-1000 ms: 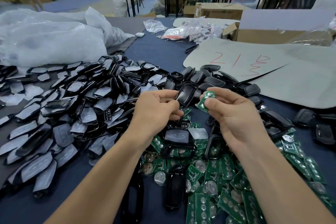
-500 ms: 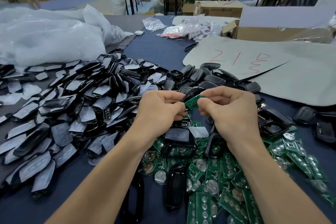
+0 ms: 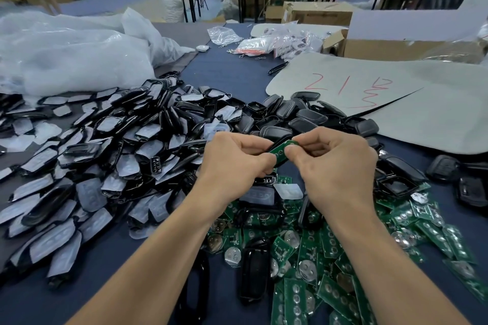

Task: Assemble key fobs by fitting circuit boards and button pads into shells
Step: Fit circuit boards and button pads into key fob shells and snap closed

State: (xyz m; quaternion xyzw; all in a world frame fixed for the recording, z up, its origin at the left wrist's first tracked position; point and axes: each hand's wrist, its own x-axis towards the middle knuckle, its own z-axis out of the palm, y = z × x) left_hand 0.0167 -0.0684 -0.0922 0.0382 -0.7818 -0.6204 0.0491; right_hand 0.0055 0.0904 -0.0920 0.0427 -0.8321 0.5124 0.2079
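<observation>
Pinching from both sides, the left hand [image 3: 237, 158] and the right hand [image 3: 335, 163] meet above the middle of the table [image 3: 232, 74], each closed on one small assembly: a green circuit board [image 3: 284, 149] with a rounded far end, lying against a glossy black shell [image 3: 280, 143] whose curved edge shows just behind it. The left thumb and fingers grip the near end, the right thumb and forefinger press the far end; whether the board is already seated in the shell is hard to tell, since the fingers cover the join. Below the wrists spreads a loose heap of flat green boards [image 3: 330, 258], many carrying round silvery coin-cell holders. To the left lies a wide drift of black shell halves backed with pale translucent button pads [image 3: 105, 155]. Smooth, matte black rounded covers [image 3: 298, 116] pile up just beyond the hands, beside a grey sheet [image 3: 396, 103] marked with red handwriting. Crumpled clear plastic bags [image 3: 71, 53] bulge at far left.
</observation>
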